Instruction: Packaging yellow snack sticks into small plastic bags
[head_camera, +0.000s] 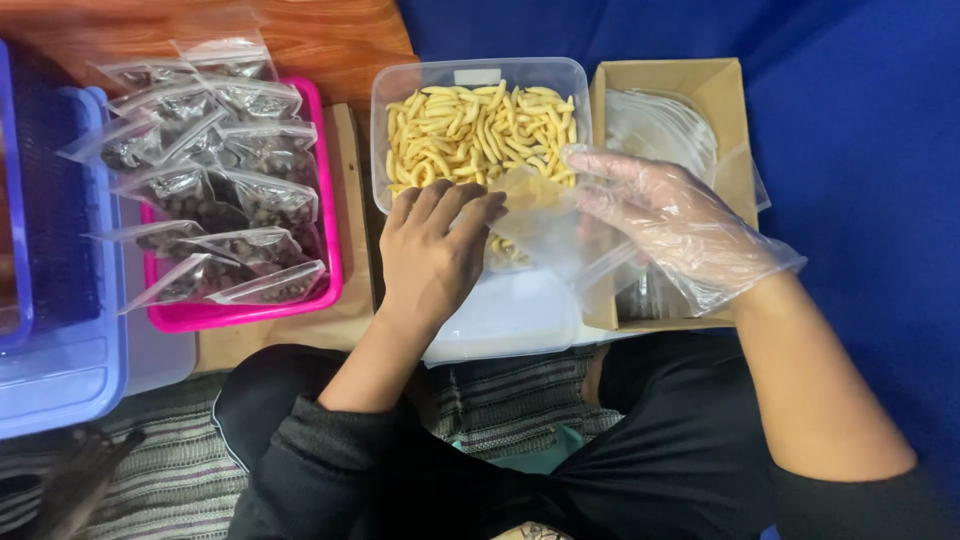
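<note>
Clear, thin plastic bag (540, 215) hangs between the two hands over the near edge of the clear plastic tub of pale yellow finger-shaped snacks (478, 135), its mouth turned toward the snacks. The bare left hand (432, 250) lies flat with fingers (450, 205) extended, pressing the bag's left edge; the right hand in a loose clear glove (665, 225) pinches its right edge, fingers half curled. Both hands sit equally close.
</note>
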